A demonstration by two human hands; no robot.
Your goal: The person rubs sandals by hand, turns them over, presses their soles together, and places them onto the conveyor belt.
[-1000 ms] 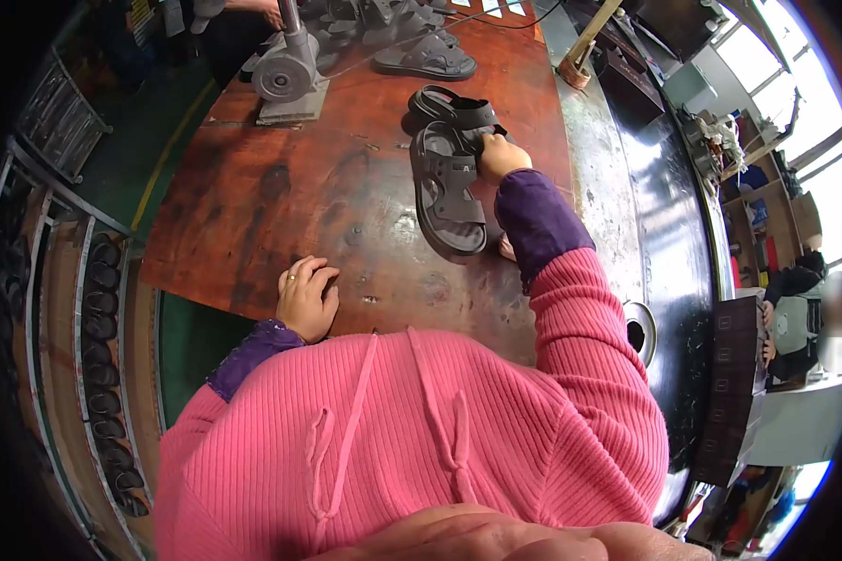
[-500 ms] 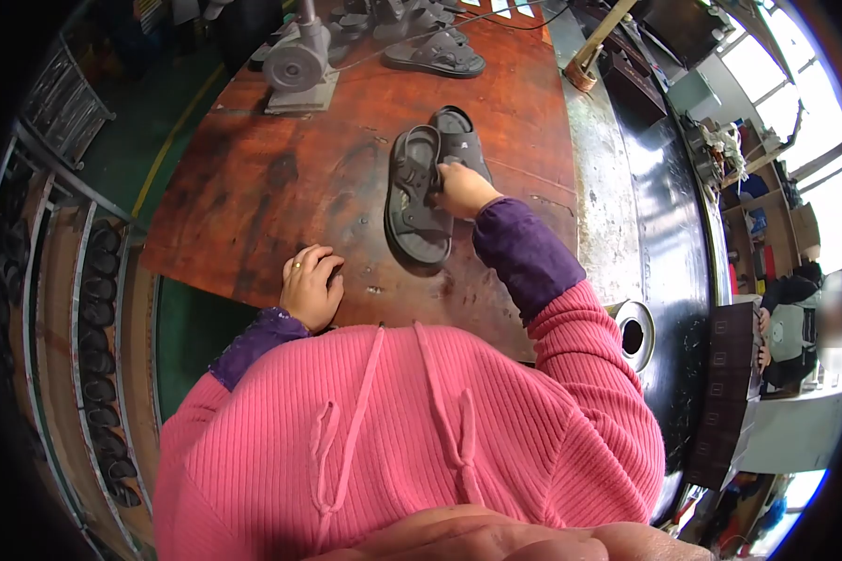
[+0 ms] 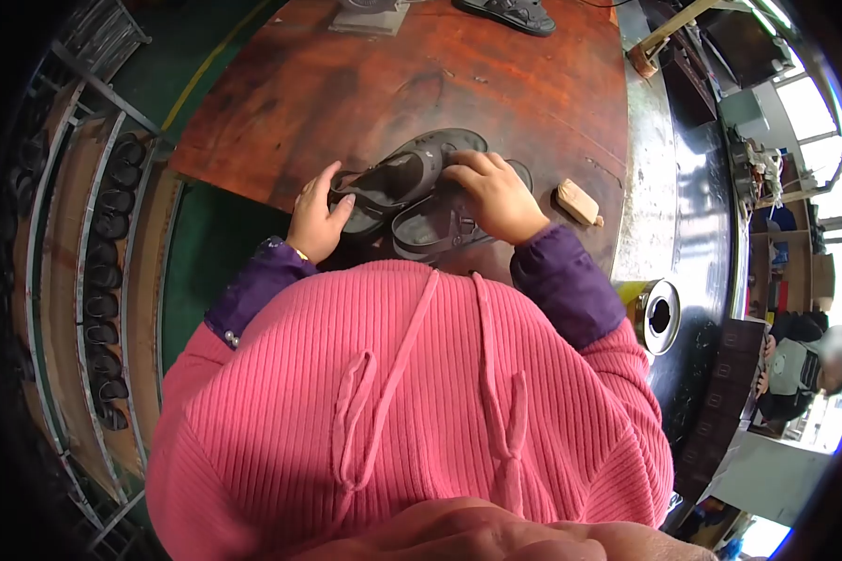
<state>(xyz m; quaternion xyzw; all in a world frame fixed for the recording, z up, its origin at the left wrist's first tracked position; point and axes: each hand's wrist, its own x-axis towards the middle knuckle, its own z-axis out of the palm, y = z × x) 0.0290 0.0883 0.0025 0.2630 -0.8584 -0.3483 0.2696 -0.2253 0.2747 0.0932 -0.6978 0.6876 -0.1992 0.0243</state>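
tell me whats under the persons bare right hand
Part of a dark grey strapped sandal shows beneath the right hand; whatever its palm and fingers cover cannot be seen.

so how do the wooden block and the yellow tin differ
The wooden block is pale and oblong; the tin is round, yellow and metallic. The block's top looks closed; the tin's metal end has a dark round hole. Both sit right of the right hand, and neither is held.

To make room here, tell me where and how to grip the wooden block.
Probably best to pinch the wooden block by its long sides, near the middle, with the right hand from above: it is longer than wide, its top uncovered.
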